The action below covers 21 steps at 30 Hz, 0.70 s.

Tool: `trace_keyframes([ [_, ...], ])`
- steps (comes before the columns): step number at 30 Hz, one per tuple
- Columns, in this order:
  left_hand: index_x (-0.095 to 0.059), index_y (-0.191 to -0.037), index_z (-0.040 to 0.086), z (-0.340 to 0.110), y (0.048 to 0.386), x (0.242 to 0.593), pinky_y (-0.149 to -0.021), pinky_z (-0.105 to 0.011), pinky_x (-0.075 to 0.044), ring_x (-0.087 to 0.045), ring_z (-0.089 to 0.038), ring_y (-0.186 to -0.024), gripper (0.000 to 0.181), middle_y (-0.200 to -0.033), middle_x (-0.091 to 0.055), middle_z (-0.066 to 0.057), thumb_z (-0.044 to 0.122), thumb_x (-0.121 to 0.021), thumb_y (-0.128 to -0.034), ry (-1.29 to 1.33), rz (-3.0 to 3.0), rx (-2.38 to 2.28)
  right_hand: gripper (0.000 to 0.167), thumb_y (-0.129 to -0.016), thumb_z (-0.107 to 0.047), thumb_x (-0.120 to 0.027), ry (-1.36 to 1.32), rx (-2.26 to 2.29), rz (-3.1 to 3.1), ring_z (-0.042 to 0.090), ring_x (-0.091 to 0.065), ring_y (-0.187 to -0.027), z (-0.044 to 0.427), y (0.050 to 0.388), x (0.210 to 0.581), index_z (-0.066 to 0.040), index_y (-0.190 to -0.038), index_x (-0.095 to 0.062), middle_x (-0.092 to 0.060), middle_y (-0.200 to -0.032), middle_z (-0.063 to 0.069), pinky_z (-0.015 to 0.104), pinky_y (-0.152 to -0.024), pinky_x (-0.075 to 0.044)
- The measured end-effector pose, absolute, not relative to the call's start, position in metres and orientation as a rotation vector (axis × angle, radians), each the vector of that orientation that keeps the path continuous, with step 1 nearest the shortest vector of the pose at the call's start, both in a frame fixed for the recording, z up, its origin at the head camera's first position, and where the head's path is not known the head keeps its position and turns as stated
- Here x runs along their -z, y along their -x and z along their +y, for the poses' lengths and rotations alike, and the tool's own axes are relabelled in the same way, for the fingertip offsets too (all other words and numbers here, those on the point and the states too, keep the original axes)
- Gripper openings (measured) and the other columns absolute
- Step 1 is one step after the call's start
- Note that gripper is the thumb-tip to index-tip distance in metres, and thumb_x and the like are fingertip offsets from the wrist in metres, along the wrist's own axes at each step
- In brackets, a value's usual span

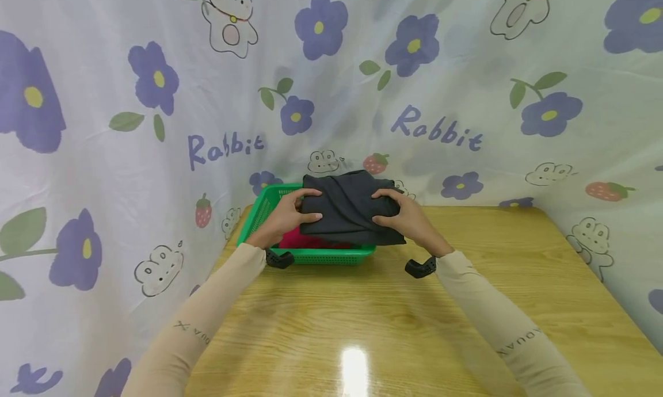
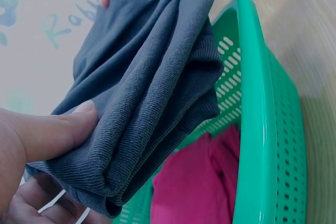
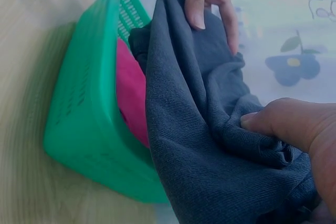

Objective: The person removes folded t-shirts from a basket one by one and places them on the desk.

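Note:
A folded dark grey garment [image 1: 352, 210] is held up between both hands, above the right part of a green plastic basket [image 1: 311, 256]. My left hand [image 1: 287, 214] pinches its left end, thumb on the near face and fingers beneath, as the left wrist view shows on the ribbed fabric [image 2: 142, 98]. At the other end my right hand [image 1: 406, 217] grips the cloth, its thumb pressing into a fold in the right wrist view; most of its fingers are hidden there. Inside the basket lies a crimson cloth [image 2: 194, 182], partly covered from above by the garment.
The basket stands at the back left of a wooden table [image 1: 331, 310], close to a hanging curtain [image 1: 352, 86] printed with flowers and rabbits. More tabletop stretches to the right and in front. Black wrist mounts [image 1: 420, 267] sit below both wrists.

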State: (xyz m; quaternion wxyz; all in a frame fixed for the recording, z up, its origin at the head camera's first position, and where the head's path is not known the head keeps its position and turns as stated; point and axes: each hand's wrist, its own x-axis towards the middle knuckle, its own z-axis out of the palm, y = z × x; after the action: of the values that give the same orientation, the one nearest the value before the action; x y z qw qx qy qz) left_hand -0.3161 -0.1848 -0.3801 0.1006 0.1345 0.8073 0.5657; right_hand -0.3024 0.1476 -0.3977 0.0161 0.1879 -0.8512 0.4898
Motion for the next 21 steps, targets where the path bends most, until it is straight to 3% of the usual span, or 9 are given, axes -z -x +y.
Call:
trace_keyframes([
  [21, -0.060, -0.142, 0.027, -0.126, 0.322, 0.382, -0.087, -0.041, -0.059, -0.066, -0.029, -0.114, 0.054, -0.134, -0.062, -0.014, 0.008, -0.077, -0.0936, -0.500, 2.325, -1.716, 0.052, -0.091, -0.032, -0.082, -0.467, -1.503, -2.636, 0.040, -0.042, -0.143, 0.205, 0.290, 0.402, -0.030, -0.138, -0.060, -0.038, -0.161, 0.010, 0.061, -0.108, -0.041],
])
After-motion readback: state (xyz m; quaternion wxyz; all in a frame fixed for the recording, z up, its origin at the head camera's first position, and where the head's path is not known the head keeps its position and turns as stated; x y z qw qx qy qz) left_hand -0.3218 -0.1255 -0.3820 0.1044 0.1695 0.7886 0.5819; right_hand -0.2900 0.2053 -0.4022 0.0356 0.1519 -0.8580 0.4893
